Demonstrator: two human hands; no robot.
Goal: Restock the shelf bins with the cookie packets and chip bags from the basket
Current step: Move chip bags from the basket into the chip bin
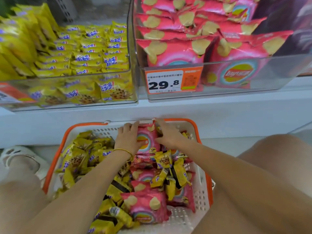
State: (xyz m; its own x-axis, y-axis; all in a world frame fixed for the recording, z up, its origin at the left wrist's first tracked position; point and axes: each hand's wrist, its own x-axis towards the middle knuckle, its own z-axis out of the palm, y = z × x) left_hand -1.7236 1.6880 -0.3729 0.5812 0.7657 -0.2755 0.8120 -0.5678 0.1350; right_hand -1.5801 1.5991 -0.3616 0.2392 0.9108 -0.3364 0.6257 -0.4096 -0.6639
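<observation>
— What sort of place am I seeing?
— A shop, I'd say. I see a price tag reading 29.8 on a clear shelf bin of chip bags, with a shopping basket below.

The whole scene is taken in by a single wide-angle camera worn on the head, directed forward and steeply downward. The basket is viewed from close above, near the camera and low in the frame, flanked by the left knee and right knee. The shelf bins are seen farther off along the upper edge, faced almost head-on.
</observation>
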